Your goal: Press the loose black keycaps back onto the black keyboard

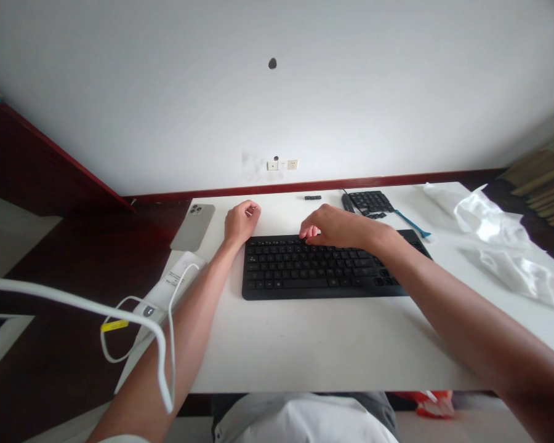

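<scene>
A black keyboard (305,271) lies on the white table in front of me. My right hand (332,226) is over its upper edge, fingers curled down at the top row of keys; whatever is between the fingertips is hidden. Just past the keyboard's upper left corner rests my left hand (241,221), its fingers curled in, and I cannot make out what they hold. A short row of loose black keycaps (313,197) sits beyond the keyboard. Farther right is a block of black keys (370,202), with a few small black keycaps (377,216) near it.
A blue brush-like tool (412,224) lies right of the black keys. Crumpled clear plastic (493,221) covers the table's right side. A phone (194,227) and a white power strip (178,271) are at the left. A white cable (96,301) crosses over my left forearm.
</scene>
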